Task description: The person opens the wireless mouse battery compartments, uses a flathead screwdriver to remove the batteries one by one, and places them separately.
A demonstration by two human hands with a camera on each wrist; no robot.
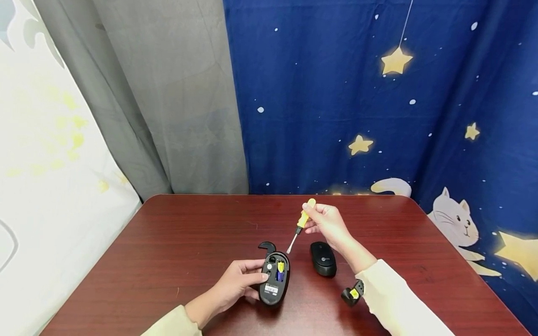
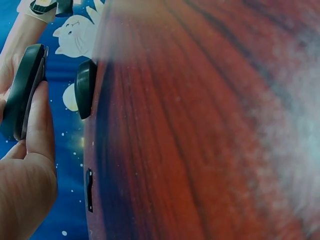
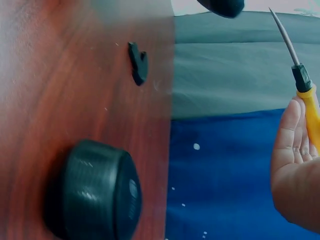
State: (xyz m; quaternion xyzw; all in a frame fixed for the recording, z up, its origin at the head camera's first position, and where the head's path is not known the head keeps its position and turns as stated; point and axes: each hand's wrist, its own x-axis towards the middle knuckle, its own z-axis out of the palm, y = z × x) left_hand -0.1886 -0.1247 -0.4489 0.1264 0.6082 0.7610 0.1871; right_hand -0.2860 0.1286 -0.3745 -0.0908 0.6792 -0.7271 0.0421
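Note:
My left hand [image 1: 239, 281] grips a black computer mouse [image 1: 273, 296], thumb on its upturned underside. In that underside the battery bay is uncovered, and a yellow-and-blue battery [image 1: 280, 270] shows inside. My right hand [image 1: 329, 223] holds a screwdriver [image 1: 303, 218] by its yellow handle. Its metal shaft slants down to the left, and the tip is a little apart from the mouse's far right edge. In the right wrist view the screwdriver [image 3: 301, 77] is held between thumb and fingers. A curved black battery cover [image 1: 267, 245] lies on the table just beyond the held mouse.
A second black mouse [image 1: 323, 259] sits upright on the reddish-brown wooden table [image 1: 201, 228], right of the held one and below my right hand. A black wrist-worn device [image 1: 352, 294] is at my right sleeve. Patterned curtains [image 1: 319, 93] hang behind the table.

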